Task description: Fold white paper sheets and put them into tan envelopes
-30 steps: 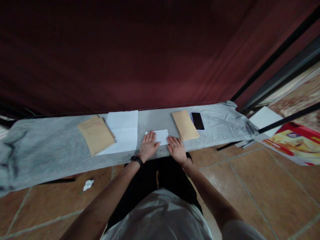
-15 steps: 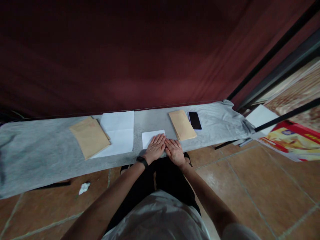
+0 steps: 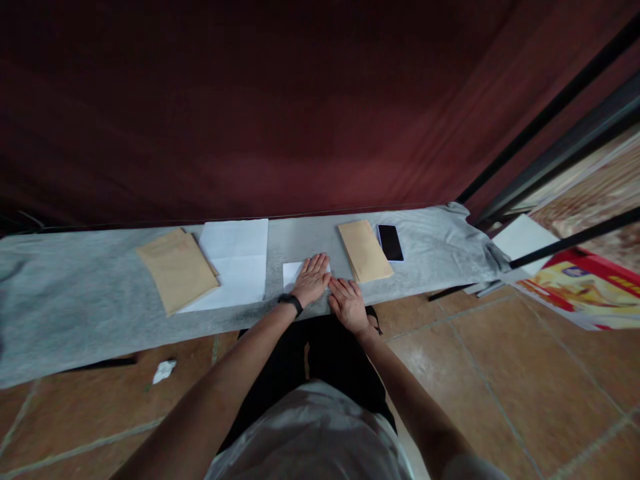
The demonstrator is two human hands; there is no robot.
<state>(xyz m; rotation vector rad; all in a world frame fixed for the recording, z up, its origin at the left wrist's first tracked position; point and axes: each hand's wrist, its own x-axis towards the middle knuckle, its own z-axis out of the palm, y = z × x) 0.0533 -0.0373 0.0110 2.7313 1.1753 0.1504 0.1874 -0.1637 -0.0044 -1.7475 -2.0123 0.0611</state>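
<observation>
A small folded white paper (image 3: 291,275) lies flat near the front edge of the grey cloth-covered table (image 3: 100,280). My left hand (image 3: 312,279) rests flat across its right part, palm down with fingers stretched, hiding much of it. Beside it, my right hand (image 3: 348,303) lies palm down at the paper's right edge, its fingers out straight and almost touching my left hand. To the right is a brown envelope stack (image 3: 365,251). On the left, white paper sheets (image 3: 237,257) with a crease are partly covered by more brown envelopes (image 3: 177,270).
A dark-screened phone (image 3: 391,243) sits right of the envelope stack. Behind the table hangs a dark red curtain (image 3: 250,133). A colourful box (image 3: 585,283) and black metal bars stand at the far right. Crumpled white tissue (image 3: 164,371) lies on the tiled floor.
My left hand has slid forward and slightly right over the folded paper, covering more of it. My right hand has stayed almost in place.
</observation>
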